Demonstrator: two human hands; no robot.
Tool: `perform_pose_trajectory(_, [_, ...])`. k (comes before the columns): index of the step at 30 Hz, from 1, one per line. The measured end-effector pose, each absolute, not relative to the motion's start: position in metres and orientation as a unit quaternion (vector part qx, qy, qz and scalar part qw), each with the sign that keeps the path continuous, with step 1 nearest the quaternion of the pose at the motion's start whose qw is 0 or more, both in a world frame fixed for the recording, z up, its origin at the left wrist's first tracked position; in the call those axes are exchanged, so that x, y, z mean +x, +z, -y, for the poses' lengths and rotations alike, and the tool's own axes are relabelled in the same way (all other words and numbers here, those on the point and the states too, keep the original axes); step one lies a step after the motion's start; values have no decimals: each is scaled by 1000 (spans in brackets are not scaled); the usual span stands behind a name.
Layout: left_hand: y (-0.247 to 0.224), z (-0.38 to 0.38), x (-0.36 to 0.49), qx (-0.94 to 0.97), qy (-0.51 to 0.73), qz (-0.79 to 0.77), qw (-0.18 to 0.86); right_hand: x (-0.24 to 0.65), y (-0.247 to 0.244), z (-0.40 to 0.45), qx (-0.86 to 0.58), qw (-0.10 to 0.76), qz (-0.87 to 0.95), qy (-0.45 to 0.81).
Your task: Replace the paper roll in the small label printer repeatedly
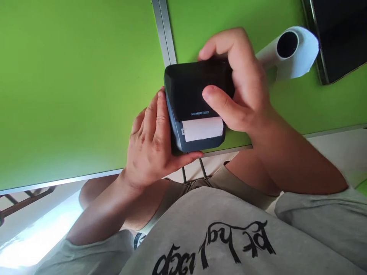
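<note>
A dark label printer [189, 91] marked NIIMBOT is held between my two hands, over the front edge of the green table. White label paper [203, 129] sticks out of the slot on its near side. My left hand [151, 141] is wrapped along the printer's left side, its thumb at the near bottom edge. Across the right part of the lid lies the thumb of my right hand [243, 84], while its fingers curl around the far right corner. The printer's lid looks closed, and its underside is hidden.
A roll of white paper [271, 49] lies on the green table [80, 76] at the right, its end curled loose. Beyond it is a flat black device with a shiny edge [341, 38]. A metal strip [164, 34] divides the tabletop. My legs are beneath the front edge.
</note>
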State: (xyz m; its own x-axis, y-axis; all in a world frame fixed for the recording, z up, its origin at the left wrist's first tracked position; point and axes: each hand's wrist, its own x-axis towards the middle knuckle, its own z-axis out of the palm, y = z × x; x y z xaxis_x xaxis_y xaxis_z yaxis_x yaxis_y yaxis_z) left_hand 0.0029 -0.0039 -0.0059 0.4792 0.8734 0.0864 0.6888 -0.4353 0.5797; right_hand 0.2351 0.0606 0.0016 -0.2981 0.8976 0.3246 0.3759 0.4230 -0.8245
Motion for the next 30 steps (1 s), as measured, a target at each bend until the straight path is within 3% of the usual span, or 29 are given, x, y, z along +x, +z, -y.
perform_pose_trajectory(12, [-10,6,-2,833,199,-468,218,235,-5,-62,-425,449,715,326])
perform_pose_trajectory(30, [-9,0,0,819,234,-479,213,226,-11,-63,-493,476,715,137])
